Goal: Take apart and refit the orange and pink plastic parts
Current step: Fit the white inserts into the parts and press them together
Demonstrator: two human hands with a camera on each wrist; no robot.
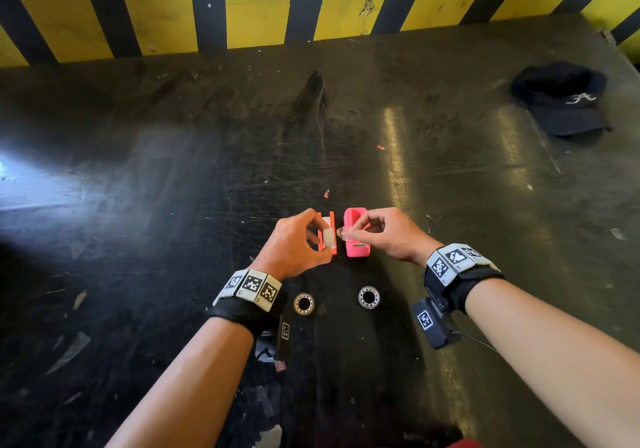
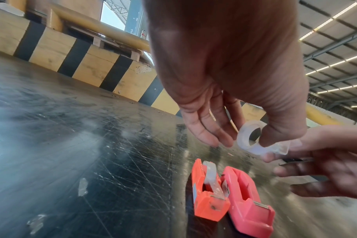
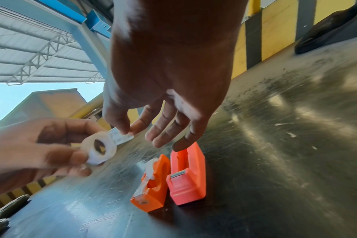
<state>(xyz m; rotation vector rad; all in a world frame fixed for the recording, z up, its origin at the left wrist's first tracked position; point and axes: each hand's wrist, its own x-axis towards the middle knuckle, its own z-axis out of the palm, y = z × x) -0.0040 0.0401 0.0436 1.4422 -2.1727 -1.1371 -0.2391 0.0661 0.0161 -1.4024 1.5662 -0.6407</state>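
Two small tape dispensers stand side by side on the dark scratched table [image 1: 173, 205]. The orange dispenser [image 2: 208, 193] has a clear tape roll seated in it, while the pink dispenser [image 2: 249, 201] carries none. Just above them my left hand [image 1: 322, 236] pinches a loose whitish tape roll [image 2: 253, 138] between thumb and fingers. My right hand [image 1: 353, 234] pinches the free end of that roll's tape strip [image 3: 120, 136] with thumb and forefinger, its other fingers spread above the pink dispenser [image 3: 186, 177]. In the head view my hands partly hide both dispensers.
Two metal bearing rings [image 1: 304, 303] [image 1: 369, 297] lie near my wrists, closer to me than the dispensers. A black cap [image 1: 562, 99] sits at the far right. A yellow-and-black striped wall [image 1: 259, 4] bounds the table's far edge. Small scraps dot the surface.
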